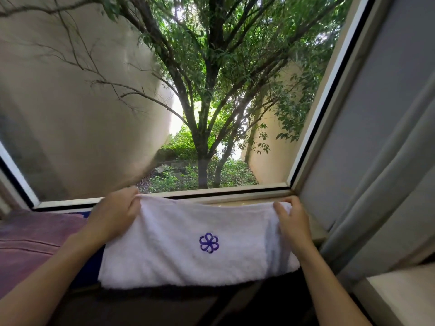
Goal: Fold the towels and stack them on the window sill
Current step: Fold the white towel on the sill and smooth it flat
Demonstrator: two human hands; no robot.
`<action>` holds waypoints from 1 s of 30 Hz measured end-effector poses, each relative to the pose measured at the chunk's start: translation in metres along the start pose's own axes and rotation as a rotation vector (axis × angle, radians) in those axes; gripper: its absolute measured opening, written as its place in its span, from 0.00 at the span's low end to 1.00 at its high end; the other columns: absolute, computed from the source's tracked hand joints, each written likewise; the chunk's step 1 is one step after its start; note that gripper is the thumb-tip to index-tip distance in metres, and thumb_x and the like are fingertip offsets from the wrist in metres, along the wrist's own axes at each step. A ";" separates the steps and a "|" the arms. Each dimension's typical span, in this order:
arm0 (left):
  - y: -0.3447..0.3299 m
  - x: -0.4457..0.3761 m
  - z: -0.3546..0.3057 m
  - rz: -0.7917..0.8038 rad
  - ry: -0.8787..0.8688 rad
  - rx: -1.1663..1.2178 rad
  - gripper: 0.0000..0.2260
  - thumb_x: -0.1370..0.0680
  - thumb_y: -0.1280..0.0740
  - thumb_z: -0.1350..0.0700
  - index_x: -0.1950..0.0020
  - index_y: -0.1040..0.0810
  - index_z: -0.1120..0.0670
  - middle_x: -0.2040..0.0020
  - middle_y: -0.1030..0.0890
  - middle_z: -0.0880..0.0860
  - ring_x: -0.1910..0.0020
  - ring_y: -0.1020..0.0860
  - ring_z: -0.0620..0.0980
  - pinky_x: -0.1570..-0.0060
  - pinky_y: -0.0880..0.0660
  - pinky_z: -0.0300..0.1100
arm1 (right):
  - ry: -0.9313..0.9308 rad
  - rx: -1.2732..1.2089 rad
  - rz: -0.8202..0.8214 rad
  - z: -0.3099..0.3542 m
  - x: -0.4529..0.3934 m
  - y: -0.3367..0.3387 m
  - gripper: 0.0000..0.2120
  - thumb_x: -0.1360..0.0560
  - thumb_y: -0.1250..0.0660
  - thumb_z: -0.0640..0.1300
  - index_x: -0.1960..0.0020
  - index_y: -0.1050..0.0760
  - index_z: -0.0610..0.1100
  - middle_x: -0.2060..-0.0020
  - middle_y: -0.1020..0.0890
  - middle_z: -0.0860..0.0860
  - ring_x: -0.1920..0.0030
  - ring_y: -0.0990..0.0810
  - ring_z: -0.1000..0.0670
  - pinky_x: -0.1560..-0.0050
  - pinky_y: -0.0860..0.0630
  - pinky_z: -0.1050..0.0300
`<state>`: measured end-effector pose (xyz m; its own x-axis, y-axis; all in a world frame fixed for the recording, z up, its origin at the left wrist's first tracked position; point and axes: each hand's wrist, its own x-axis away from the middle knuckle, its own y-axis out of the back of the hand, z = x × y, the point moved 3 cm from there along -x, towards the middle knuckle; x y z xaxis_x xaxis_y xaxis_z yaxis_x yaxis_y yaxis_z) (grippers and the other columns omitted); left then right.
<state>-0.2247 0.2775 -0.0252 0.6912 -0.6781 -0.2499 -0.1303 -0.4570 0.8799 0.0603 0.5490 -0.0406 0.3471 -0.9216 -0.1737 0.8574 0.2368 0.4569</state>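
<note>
At the far left lies one soft pink-mauve towel [35,234], spread flat on the window sill; only a part of it is in view, and beside it a dark blue strip [93,267] shows, which I cannot identify. Next comes the left hand [115,215], whose grip pinches the upper left corner of the white terry towel with a purple flower emblem [188,245]. This towel seems already folded into a long rectangle, and it hangs from its top edge in front of the beige window sill [247,202], its lower edge free over the dark space below. In my judgement both upper corners are held so that the cloth stays stretched and straight, ready either to be folded once more or to be laid down on the sill. To the right, the right hand [293,222] has its grip closed on the other upper corner, the fingers curled over the edge. At the far right hangs one grey curtain [376,184]. I count two towels, two hands, one curtain and one emblem. No stack of folded towels can be seen yet.
</note>
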 end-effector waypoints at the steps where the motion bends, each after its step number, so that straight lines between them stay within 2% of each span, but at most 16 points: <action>1: 0.005 -0.004 0.002 0.001 -0.011 0.053 0.10 0.22 0.39 0.59 0.63 0.30 0.53 0.64 0.23 0.55 0.63 0.26 0.56 0.64 0.33 0.48 | 0.005 -0.007 -0.004 0.003 -0.004 0.002 0.04 0.23 0.35 0.44 0.51 0.28 0.43 0.58 0.22 0.48 0.55 0.23 0.45 0.56 0.28 0.53; 4: 0.007 -0.014 0.010 0.089 -0.013 0.165 0.09 0.21 0.39 0.56 0.59 0.24 0.55 0.60 0.20 0.55 0.58 0.24 0.56 0.59 0.32 0.47 | 0.017 -0.024 0.008 0.009 -0.017 -0.002 0.07 0.22 0.36 0.44 0.48 0.28 0.41 0.55 0.21 0.46 0.53 0.24 0.46 0.54 0.29 0.53; 8: -0.023 -0.016 0.029 0.212 0.088 0.082 0.09 0.22 0.38 0.57 0.61 0.24 0.50 0.58 0.20 0.52 0.54 0.23 0.55 0.59 0.34 0.43 | -0.008 0.100 0.053 -0.001 -0.023 -0.024 0.07 0.22 0.35 0.44 0.48 0.28 0.41 0.54 0.20 0.43 0.51 0.23 0.42 0.51 0.29 0.50; 13: -0.043 -0.014 0.028 0.095 0.089 -0.113 0.04 0.23 0.38 0.54 0.54 0.24 0.53 0.53 0.20 0.54 0.52 0.22 0.58 0.54 0.26 0.50 | -0.060 0.200 0.071 -0.015 -0.022 -0.033 0.08 0.23 0.35 0.46 0.49 0.31 0.44 0.55 0.20 0.42 0.51 0.22 0.40 0.56 0.30 0.52; 16: -0.046 -0.010 0.015 0.012 0.012 -0.412 0.05 0.29 0.30 0.56 0.56 0.24 0.54 0.57 0.24 0.55 0.57 0.24 0.60 0.63 0.27 0.50 | -0.077 0.215 0.099 -0.013 -0.022 -0.036 0.10 0.23 0.35 0.45 0.47 0.33 0.43 0.53 0.21 0.41 0.50 0.22 0.39 0.56 0.31 0.52; 19: -0.045 -0.010 -0.010 -0.017 -0.128 -0.587 0.10 0.37 0.28 0.65 0.60 0.24 0.57 0.61 0.25 0.57 0.62 0.25 0.60 0.68 0.31 0.48 | -0.118 0.214 0.148 -0.010 -0.023 -0.037 0.13 0.24 0.37 0.42 0.43 0.36 0.39 0.51 0.23 0.40 0.48 0.23 0.37 0.55 0.31 0.52; 20: -0.047 -0.011 -0.016 0.042 -0.151 -0.580 0.09 0.35 0.30 0.66 0.59 0.25 0.56 0.60 0.24 0.56 0.61 0.24 0.60 0.68 0.30 0.48 | -0.139 0.207 0.163 -0.010 -0.022 -0.037 0.15 0.24 0.38 0.41 0.42 0.37 0.37 0.51 0.25 0.41 0.47 0.23 0.37 0.56 0.32 0.53; 22: -0.047 -0.013 -0.027 0.125 -0.086 -0.471 0.03 0.28 0.36 0.61 0.57 0.26 0.54 0.57 0.23 0.52 0.56 0.21 0.58 0.63 0.27 0.47 | -0.162 0.204 0.180 -0.011 -0.020 -0.033 0.16 0.25 0.38 0.39 0.40 0.36 0.34 0.51 0.27 0.42 0.45 0.24 0.38 0.56 0.34 0.55; 25: -0.047 -0.014 -0.054 0.071 -0.022 -0.395 0.07 0.24 0.40 0.51 0.54 0.26 0.53 0.53 0.21 0.52 0.50 0.21 0.56 0.56 0.27 0.47 | -0.125 0.236 0.145 -0.015 -0.016 -0.031 0.12 0.27 0.38 0.36 0.44 0.29 0.34 0.48 0.21 0.38 0.45 0.24 0.37 0.55 0.34 0.55; 27: -0.060 -0.013 -0.090 0.094 -0.110 -0.303 0.11 0.23 0.40 0.47 0.47 0.25 0.52 0.48 0.22 0.53 0.45 0.24 0.55 0.52 0.28 0.46 | -0.098 0.261 0.102 -0.015 -0.007 -0.034 0.12 0.27 0.39 0.37 0.44 0.27 0.35 0.47 0.20 0.36 0.46 0.23 0.36 0.52 0.30 0.51; 30: -0.100 -0.012 -0.157 0.259 -0.276 -0.019 0.19 0.24 0.38 0.49 0.34 0.29 0.52 0.39 0.27 0.53 0.39 0.29 0.54 0.45 0.27 0.48 | -0.020 0.330 0.080 -0.015 0.010 -0.041 0.17 0.25 0.39 0.39 0.37 0.29 0.38 0.45 0.20 0.36 0.44 0.24 0.36 0.48 0.29 0.49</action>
<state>-0.1082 0.4214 -0.0464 0.4190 -0.9006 -0.1158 -0.2605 -0.2414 0.9348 0.0338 0.5342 -0.0741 0.3982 -0.9107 -0.1099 0.6573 0.1998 0.7266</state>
